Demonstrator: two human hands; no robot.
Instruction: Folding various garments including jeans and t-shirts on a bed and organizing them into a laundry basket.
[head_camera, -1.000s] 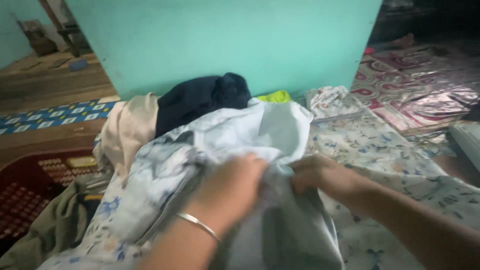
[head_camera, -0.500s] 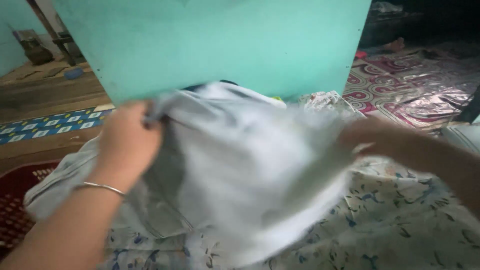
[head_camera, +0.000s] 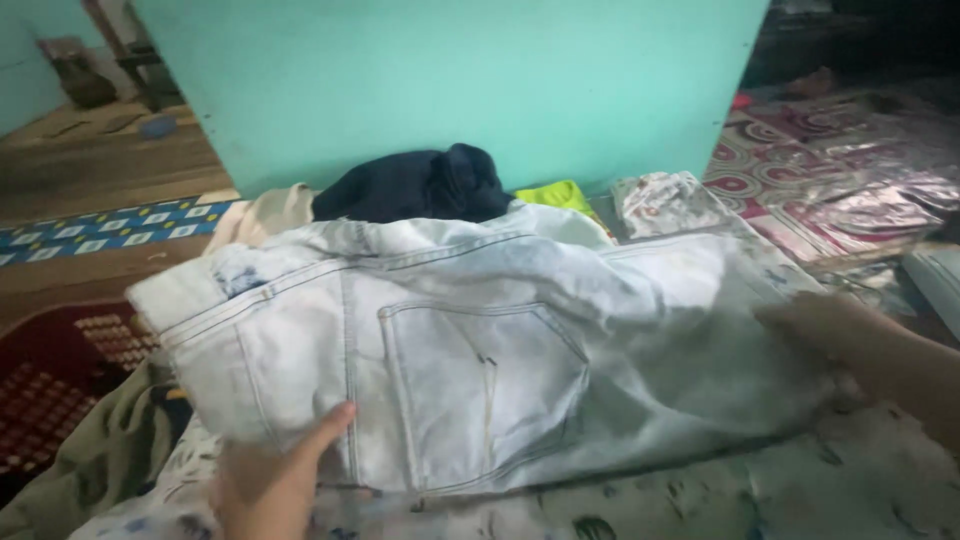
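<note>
A pair of pale, bleached jeans (head_camera: 470, 350) is spread flat across a floral bed sheet (head_camera: 800, 490), with the back pocket facing up and the waistband turned toward the left. The lower left edge of the jeans is gripped by the left hand (head_camera: 270, 480), the thumb being laid on top of the denim and the fingers tucked beneath it. The right side of the jeans is held by the right hand (head_camera: 815, 320), whose fingers are closed around the fabric edge. Just behind the jeans, a dark navy garment (head_camera: 410, 185) is piled against a turquoise wall (head_camera: 450, 80), with a cream cloth (head_camera: 270, 212) beside it on the left and a bright yellow-green cloth (head_camera: 555, 194) on the right. A crumpled patterned white cloth (head_camera: 665, 200) is seen further right, near a red and white patterned mat (head_camera: 830, 170). An olive-green garment (head_camera: 110, 450) is bunched at the lower left, touching a dark red mat (head_camera: 55, 380). A wooden floor (head_camera: 90, 170) and a blue patterned strip (head_camera: 100, 230) are visible beyond.
</note>
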